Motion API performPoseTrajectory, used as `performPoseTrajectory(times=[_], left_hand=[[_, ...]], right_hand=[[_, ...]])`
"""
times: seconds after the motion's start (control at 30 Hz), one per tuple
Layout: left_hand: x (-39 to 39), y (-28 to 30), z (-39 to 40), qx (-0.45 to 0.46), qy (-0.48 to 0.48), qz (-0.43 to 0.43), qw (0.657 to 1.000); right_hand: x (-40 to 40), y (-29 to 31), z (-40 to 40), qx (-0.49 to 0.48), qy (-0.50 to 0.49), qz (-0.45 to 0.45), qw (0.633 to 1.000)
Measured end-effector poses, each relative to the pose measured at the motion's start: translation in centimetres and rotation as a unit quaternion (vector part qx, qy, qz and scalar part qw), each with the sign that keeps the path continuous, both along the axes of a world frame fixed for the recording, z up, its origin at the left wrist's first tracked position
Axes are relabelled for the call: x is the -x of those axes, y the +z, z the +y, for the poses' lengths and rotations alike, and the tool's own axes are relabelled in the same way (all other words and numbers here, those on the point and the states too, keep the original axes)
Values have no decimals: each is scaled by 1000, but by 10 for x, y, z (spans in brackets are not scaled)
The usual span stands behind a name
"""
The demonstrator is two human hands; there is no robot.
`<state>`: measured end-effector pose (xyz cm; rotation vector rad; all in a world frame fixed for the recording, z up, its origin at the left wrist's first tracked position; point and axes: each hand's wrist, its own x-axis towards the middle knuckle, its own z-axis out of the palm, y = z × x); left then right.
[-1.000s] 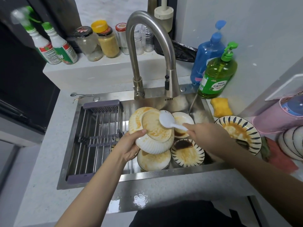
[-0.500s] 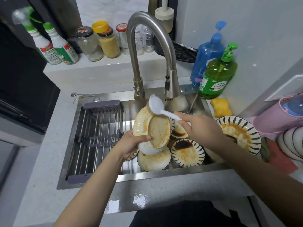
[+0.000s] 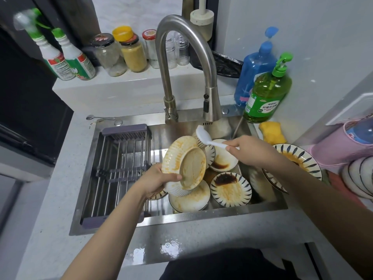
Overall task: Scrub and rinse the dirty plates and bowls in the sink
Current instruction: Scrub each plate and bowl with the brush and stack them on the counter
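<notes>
The left hand (image 3: 156,181) grips a ribbed white bowl (image 3: 184,165) by its lower rim, and the right hand (image 3: 249,151) is closed round the handle of a white brush (image 3: 203,136).

The bowl is tilted on edge above the sink (image 3: 201,216), its inside smeared with orange-brown sauce, the brush bristles touching its upper rim. Below lie more plates, one striped plate (image 3: 231,188) caked with dark sauce.

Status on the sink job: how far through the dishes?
Done: nothing visibly clean; the drying rack holds no dishes. In hand: left hand grips a stained ribbed bowl, tilted; right hand holds the white brush at its upper rim. No water runs from the faucet. Left: the sauce-smeared plates in the sink.
</notes>
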<state>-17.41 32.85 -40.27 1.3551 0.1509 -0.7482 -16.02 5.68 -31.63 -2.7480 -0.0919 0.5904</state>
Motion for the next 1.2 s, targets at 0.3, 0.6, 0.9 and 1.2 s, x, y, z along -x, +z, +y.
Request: performPoseTrajectory(times=[0.3, 0.6, 0.9, 1.2], left_hand=[[-1, -4, 5, -131, -88, -72, 985], [4, 3, 4, 103, 49, 46, 992], [-3, 6, -1, 188, 139, 74, 969], [-4, 4, 6, 230, 252, 118, 933]], right_hand=[[-9, 1, -6, 61, 43, 23, 997], [1, -27, -19, -39, -21, 24, 999], [-3, -29, -19, -33, -20, -27, 999], [13, -32, -23, -1, -4, -41, 999]])
